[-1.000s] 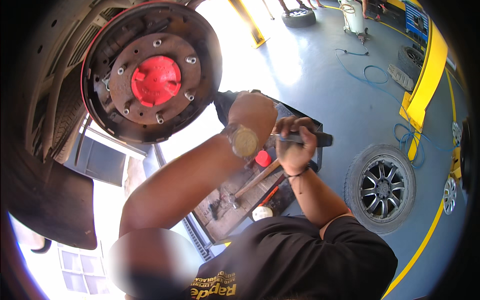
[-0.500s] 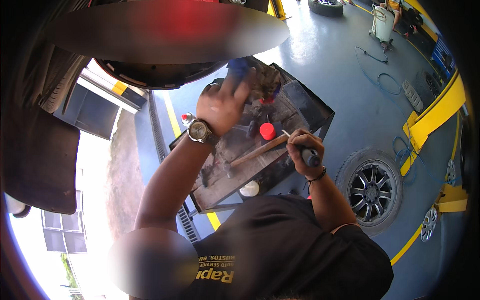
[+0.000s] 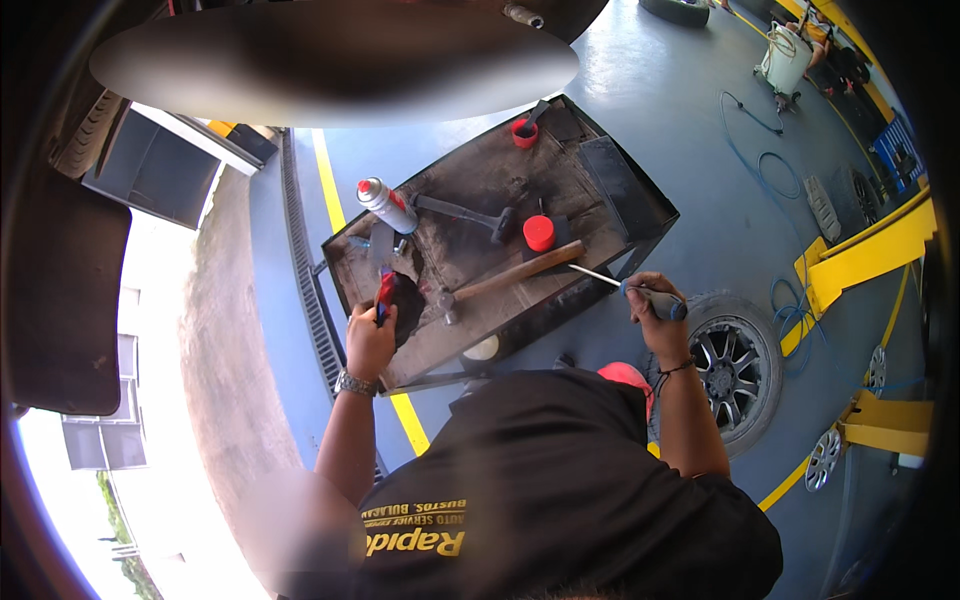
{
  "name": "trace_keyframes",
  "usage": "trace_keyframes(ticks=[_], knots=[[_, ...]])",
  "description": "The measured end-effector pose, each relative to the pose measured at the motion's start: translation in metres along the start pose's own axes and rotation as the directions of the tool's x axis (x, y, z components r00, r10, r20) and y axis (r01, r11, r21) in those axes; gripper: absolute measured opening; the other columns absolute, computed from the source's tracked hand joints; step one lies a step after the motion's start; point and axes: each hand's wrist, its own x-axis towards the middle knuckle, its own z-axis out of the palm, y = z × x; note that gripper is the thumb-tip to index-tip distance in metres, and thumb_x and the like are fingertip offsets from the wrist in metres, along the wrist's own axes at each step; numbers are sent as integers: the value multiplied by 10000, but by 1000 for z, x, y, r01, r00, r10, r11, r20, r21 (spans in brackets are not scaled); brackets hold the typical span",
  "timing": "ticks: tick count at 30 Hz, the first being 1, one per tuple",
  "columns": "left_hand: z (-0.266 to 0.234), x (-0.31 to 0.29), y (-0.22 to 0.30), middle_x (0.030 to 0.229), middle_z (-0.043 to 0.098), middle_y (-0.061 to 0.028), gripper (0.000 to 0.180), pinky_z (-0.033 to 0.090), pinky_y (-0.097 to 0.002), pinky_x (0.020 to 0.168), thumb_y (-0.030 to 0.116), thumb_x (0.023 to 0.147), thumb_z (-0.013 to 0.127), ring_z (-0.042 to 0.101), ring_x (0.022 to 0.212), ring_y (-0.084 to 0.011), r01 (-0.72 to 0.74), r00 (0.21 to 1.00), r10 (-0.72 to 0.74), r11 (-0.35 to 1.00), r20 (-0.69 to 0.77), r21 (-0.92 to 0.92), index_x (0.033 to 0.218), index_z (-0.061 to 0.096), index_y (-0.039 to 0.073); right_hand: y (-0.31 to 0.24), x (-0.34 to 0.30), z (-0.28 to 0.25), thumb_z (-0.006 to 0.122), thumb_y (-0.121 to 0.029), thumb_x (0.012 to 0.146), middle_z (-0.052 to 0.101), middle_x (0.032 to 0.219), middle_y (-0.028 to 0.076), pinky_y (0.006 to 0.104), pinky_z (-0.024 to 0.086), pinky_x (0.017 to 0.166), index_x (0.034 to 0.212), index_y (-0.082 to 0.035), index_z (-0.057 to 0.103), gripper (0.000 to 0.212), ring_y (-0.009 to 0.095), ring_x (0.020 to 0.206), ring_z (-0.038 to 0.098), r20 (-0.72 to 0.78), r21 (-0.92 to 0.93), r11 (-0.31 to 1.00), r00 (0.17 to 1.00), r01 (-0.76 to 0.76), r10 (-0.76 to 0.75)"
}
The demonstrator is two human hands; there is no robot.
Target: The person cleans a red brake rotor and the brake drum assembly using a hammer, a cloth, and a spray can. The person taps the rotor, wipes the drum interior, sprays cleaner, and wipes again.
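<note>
My left hand (image 3: 370, 341), a watch on its wrist, closes round a small red-and-blue object (image 3: 384, 292) at the cart's left part. Its exact kind is hard to make out. Right beside it is a dark, crumpled, cloth-like thing (image 3: 408, 308); whether my fingers also hold that, I cannot tell. My right hand (image 3: 658, 318) grips a screwdriver (image 3: 655, 298) by its grey-blue handle, the shaft pointing left over the cart's near edge. Close to the screwdriver's tip lies a wooden-handled hammer (image 3: 520, 272). Behind the hammer is a red round cap or tub (image 3: 538, 233).
The metal cart (image 3: 470, 365) also bears a black mallet (image 3: 470, 212), a spray can (image 3: 387, 205) and a red cup (image 3: 525, 132) with a dark tool in it. A wheel (image 3: 735, 370) lies on the floor at right, near a yellow lift arm (image 3: 870, 245) and blue hose (image 3: 745, 150).
My left hand has come back from the cart's far side to its near left part. My right hand has shifted right with the screwdriver, whose shaft now shows more fully.
</note>
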Motion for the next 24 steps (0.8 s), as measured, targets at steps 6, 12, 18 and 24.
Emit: trace_keyframes(ticks=[6,12,18,24], knots=[[18,-41,-68,1247,628,-107,423,442,-291,946,97,974,575,585,1063,-166,198,861,-482,608,-160,-769,1388,517,36,23,5,67,688,-50,860,628,1082,74,269,518,829,1292,-49,553,452,105,899,609,510,287,891,843,-353,170],[47,-53,-81,1317,602,-156,436,428,-347,1016,84,967,577,584,1171,-266,129,661,-440,864,-607,-486,1395,514,36,56,27,170,648,-89,899,650,1071,108,306,534,843,1315,-12,530,439,169,931,653,666,314,832,731,-457,150],[94,-64,-58,1242,628,-163,404,457,-373,976,164,990,574,592,1146,-281,131,695,-562,713,-449,-689,1351,520,-10,115,55,193,641,-164,930,694,936,109,315,555,662,1235,70,552,395,181,754,692,319,-160,859,798,-487,512],[106,-111,-72,1288,610,-161,462,511,-464,979,267,1005,536,636,1125,-314,114,768,-620,-118,163,-986,1343,504,-45,125,58,199,652,-227,916,706,847,102,345,532,693,1075,10,658,286,185,735,673,484,-417,902,867,112,116]])
